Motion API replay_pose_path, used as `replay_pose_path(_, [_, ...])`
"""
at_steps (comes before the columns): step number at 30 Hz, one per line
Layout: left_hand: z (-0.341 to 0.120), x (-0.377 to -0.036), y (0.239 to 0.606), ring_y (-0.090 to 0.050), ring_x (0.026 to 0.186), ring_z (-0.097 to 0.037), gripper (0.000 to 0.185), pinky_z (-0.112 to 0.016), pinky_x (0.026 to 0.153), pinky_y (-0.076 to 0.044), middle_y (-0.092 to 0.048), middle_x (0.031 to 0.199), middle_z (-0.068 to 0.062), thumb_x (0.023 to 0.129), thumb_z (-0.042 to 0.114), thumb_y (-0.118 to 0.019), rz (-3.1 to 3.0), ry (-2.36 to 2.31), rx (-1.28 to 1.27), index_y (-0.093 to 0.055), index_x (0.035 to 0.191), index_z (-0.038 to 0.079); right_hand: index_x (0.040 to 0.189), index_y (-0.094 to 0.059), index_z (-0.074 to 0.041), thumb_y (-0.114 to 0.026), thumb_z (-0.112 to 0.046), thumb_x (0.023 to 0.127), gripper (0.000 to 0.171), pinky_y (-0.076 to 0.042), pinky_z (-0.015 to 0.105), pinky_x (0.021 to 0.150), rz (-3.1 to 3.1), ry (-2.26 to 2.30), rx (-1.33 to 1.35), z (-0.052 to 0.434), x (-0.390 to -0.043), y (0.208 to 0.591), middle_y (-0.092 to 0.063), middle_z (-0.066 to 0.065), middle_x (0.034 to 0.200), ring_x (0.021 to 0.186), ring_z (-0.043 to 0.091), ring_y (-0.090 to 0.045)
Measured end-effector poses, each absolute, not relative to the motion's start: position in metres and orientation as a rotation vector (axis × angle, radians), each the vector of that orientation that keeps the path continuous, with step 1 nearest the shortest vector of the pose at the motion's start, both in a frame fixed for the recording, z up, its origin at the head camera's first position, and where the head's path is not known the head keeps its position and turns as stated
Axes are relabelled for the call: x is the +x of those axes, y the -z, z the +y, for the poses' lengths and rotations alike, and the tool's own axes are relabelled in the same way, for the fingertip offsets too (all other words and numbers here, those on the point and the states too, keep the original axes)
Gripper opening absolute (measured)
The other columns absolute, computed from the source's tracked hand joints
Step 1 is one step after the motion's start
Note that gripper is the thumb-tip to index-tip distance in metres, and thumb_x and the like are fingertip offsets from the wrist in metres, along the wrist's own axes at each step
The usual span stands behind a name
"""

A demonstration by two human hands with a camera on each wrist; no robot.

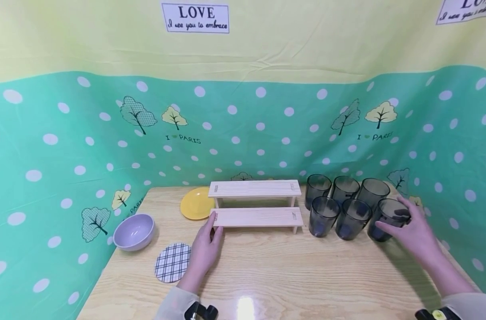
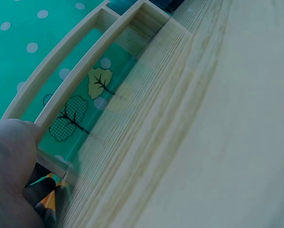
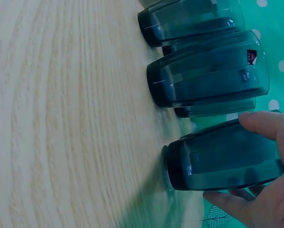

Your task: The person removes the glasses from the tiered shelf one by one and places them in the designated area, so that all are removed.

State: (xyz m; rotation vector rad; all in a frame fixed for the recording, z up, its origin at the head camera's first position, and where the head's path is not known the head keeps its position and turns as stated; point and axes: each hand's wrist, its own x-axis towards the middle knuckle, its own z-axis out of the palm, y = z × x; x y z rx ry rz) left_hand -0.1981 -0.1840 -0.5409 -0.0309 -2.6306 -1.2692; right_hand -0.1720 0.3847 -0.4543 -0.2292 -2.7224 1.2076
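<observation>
Left hand [image 1: 204,251]: my fingers lay nearly straight, thumb tip touching the left end of the wooden rack [image 1: 258,217] lower step.
Right hand [image 1: 412,231]: my fingers curled round the front-right dark cup [image 1: 388,218], upright on the table [image 1: 275,271].
Other cups [image 1: 339,202]: grouped just left and behind.

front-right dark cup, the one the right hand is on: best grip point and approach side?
Grip the front-right dark cup around its side wall, upper half, coming from the right and front. It stands upright at the end of the front row, so that side is free; the neighbouring cup blocks its left and the back cup stands behind it. The right hand already wraps it this way.
</observation>
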Motion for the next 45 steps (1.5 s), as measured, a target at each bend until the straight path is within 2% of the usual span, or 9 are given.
replay_pose_path(2, [-0.184, -0.198, 0.541, -0.046, 0.153, -0.046, 0.065, -0.063, 0.126, -0.037, -0.046, 0.169, -0.023, 0.117, 0.036, -0.059, -2.630, 1.270, -0.031, -0.034, 0.175, 0.021, 0.178, -0.004, -0.012, -0.085, -0.042, 0.100, 0.117, -0.022, 0.093, 0.108, -2.721, -1.212, -0.229, 0.384, -0.173, 0.456, 0.004, 0.037, 0.177, 0.151, 0.075, -0.011])
replay_pose_path(13, [-0.183, -0.197, 0.540, -0.046, 0.153, -0.046, 0.065, -0.063, 0.126, -0.037, -0.047, 0.168, -0.024, 0.117, 0.035, -0.059, -2.632, 1.271, -0.023, -0.034, 0.175, 0.021, 0.178, -0.007, -0.008, -0.086, -0.037, 0.100, 0.115, -0.022, 0.092, 0.111, -2.681, -1.243, -0.148, 0.379, -0.176, 0.464, -0.002, 0.037, 0.178, 0.153, 0.073, -0.011])
replay_pose_path(19, [-0.183, -0.197, 0.540, -0.047, 0.152, -0.046, 0.065, -0.063, 0.126, -0.037, -0.048, 0.167, -0.024, 0.117, 0.034, -0.059, -2.628, 1.278, -0.018, -0.035, 0.175, 0.019, 0.176, -0.004, -0.002, -0.087, -0.030, 0.099, 0.117, -0.014, 0.091, 0.115, -2.696, -1.230, -0.069, 0.380, -0.177, 0.463, 0.002, 0.038, 0.177, 0.154, 0.073, -0.004])
replay_pose_path(22, [-0.183, -0.197, 0.540, -0.046, 0.153, -0.045, 0.065, -0.062, 0.126, -0.037, -0.047, 0.168, -0.023, 0.116, 0.033, -0.060, -2.625, 1.279, -0.020, -0.035, 0.174, 0.017, 0.176, -0.003, -0.002, -0.088, -0.033, 0.098, 0.120, -0.018, 0.093, 0.111, -2.731, -1.176, -0.067, 0.379, -0.175, 0.459, 0.001, 0.042, 0.175, 0.152, 0.075, -0.007])
replay_pose_path(25, [-0.183, -0.197, 0.541, -0.046, 0.153, -0.045, 0.065, -0.062, 0.127, -0.037, -0.047, 0.168, -0.023, 0.117, 0.033, -0.059, -2.628, 1.275, -0.016, -0.035, 0.175, 0.018, 0.177, -0.006, -0.004, -0.089, -0.036, 0.097, 0.119, -0.023, 0.094, 0.106, -2.740, -1.091, -0.070, 0.377, -0.173, 0.452, -0.009, 0.047, 0.171, 0.148, 0.077, -0.014])
replay_pose_path(33, [-0.183, -0.197, 0.539, -0.048, 0.152, -0.046, 0.065, -0.063, 0.126, -0.038, -0.048, 0.166, -0.025, 0.117, 0.035, -0.058, -2.638, 1.264, -0.020, -0.033, 0.175, 0.020, 0.176, -0.015, -0.002, -0.092, -0.033, 0.094, 0.116, -0.020, 0.095, 0.106, -2.695, -0.885, 0.005, 0.368, -0.170, 0.435, -0.018, 0.050, 0.164, 0.147, 0.077, -0.013])
replay_pose_path(36, [-0.183, -0.197, 0.539, -0.048, 0.151, -0.046, 0.065, -0.063, 0.126, -0.038, -0.049, 0.166, -0.025, 0.117, 0.034, -0.058, -2.634, 1.262, -0.028, -0.034, 0.175, 0.019, 0.175, -0.016, -0.001, -0.093, -0.029, 0.093, 0.116, -0.015, 0.092, 0.113, -2.676, -0.844, 0.063, 0.365, -0.170, 0.432, -0.021, 0.049, 0.164, 0.148, 0.075, -0.015])
replay_pose_path(41, [-0.183, -0.197, 0.539, -0.048, 0.151, -0.046, 0.066, -0.063, 0.126, -0.038, -0.049, 0.166, -0.025, 0.117, 0.035, -0.059, -2.631, 1.263, -0.032, -0.034, 0.175, 0.019, 0.175, -0.018, -0.001, -0.091, -0.018, 0.093, 0.111, 0.004, 0.083, 0.125, -2.652, -0.819, 0.142, 0.364, -0.171, 0.430, -0.018, 0.048, 0.167, 0.157, 0.069, -0.007])
replay_pose_path(45, [-0.184, -0.198, 0.539, -0.042, 0.156, -0.046, 0.065, -0.063, 0.127, -0.034, -0.040, 0.173, -0.022, 0.116, 0.035, -0.059, -2.626, 1.259, -0.037, -0.035, 0.175, 0.017, 0.175, -0.018, -0.003, -0.091, -0.018, 0.093, 0.111, 0.002, 0.087, 0.121, -2.669, -0.821, 0.145, 0.362, -0.169, 0.425, -0.015, 0.046, 0.170, 0.158, 0.067, -0.004])
